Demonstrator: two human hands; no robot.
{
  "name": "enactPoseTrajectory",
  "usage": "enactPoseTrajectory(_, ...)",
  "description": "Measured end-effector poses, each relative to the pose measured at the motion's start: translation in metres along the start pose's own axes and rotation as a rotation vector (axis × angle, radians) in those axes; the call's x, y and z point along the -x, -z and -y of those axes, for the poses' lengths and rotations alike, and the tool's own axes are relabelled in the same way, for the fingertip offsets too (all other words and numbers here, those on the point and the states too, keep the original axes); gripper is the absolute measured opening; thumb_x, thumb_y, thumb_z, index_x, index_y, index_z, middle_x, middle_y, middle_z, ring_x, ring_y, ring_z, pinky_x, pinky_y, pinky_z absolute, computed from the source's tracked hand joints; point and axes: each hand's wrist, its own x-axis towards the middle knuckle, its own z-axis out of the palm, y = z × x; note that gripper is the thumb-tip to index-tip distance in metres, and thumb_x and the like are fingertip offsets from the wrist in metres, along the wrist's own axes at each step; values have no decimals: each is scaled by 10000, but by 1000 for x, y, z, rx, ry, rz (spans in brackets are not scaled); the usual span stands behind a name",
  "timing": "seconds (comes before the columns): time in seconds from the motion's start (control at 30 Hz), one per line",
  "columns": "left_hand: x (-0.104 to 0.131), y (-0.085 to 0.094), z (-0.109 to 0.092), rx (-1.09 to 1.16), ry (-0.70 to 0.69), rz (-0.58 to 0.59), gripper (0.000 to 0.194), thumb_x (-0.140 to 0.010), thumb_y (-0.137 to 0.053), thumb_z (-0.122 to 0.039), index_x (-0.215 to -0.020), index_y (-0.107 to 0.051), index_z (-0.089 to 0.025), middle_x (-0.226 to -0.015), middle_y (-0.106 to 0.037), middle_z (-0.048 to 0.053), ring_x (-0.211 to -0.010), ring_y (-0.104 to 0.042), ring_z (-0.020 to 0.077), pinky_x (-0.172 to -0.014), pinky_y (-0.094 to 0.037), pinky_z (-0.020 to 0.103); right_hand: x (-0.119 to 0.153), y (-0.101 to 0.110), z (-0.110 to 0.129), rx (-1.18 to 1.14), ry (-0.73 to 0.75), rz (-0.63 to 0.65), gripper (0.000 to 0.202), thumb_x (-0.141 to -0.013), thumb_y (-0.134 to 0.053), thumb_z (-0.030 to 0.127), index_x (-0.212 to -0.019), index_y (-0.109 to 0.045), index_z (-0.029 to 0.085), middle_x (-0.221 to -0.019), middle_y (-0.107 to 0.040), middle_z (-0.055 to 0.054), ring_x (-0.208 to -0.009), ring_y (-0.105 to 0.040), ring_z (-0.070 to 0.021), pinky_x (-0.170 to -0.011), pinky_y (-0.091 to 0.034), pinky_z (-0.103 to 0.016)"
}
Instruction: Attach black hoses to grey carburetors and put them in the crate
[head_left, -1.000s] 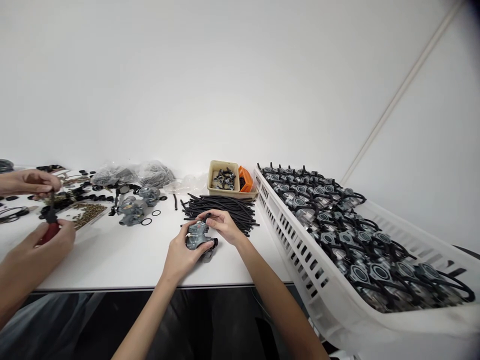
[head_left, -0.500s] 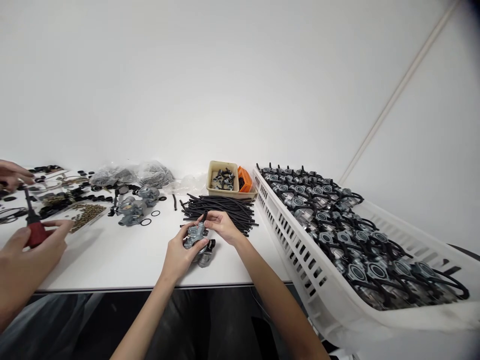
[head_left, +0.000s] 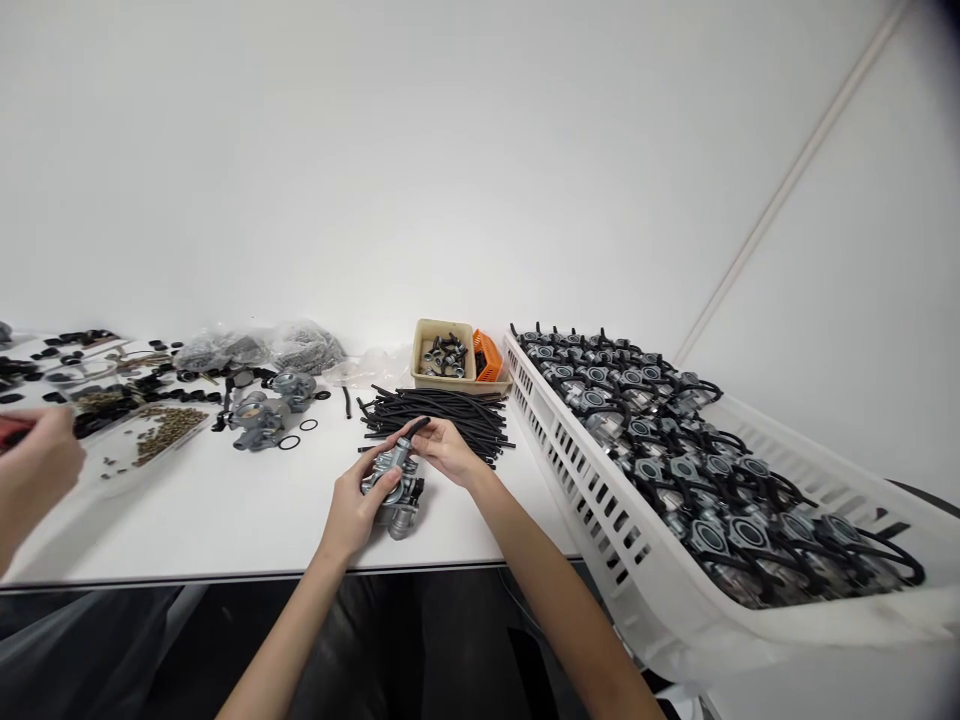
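Note:
My left hand (head_left: 360, 505) is wrapped round a silver metal carburetor (head_left: 403, 518), its thumb lying across the body. The carburetor is held just over the near part of the white table, tilted. From its top end rises a cap with a black rubber sleeve (head_left: 417, 428), which leans to the right. My right hand (head_left: 444, 450) pinches at this cap with thumb and fingers; the exact contact is partly hidden by the fingers. Just behind both hands lies a pile of short black rubber hoses (head_left: 442, 415).
A large white crate (head_left: 600, 520) of hosed carburetors stands at the right. Behind the hoses are a beige tray (head_left: 417, 370) of caps and an orange basket (head_left: 489, 358). Other carburetors (head_left: 259, 420), rings (head_left: 289, 442) and brass parts (head_left: 169, 430) lie left. A co-worker's hand (head_left: 41, 475) holds a red-handled tool.
The black sleeve on the carburetor now leans further right, with my right hand's fingers still at it. The co-worker's near hand has moved left with the red-handled tool; their other hand has left the view.

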Motion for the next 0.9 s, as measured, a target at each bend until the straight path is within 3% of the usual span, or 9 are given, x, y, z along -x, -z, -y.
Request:
enactPoseTrajectory(0.57, 0, 0, 2, -35, 5, -5, 530, -805, -570, -512, -1193, -599, -152, -1212, -648, 101, -1062, -597, 271, -869, -459, 348, -1, 1, -1, 61, -20, -14, 387, -595, -831, 407, -849, -683, 155, -795, -681, -19, -763, -623, -142, -800, -458, -290)
enactPoseTrajectory(0.9, 1, 1, 4, -80, 22, 8, 572, -801, -565, -541, -1210, -576, -142, -1160, -662, 108, -1034, -601, 279, -866, -446, 364, -2, -2, 0, 71, -62, -76, 371, -528, -865, 341, -748, -636, 151, -731, -642, 16, -710, -586, -117, -740, -434, -255)
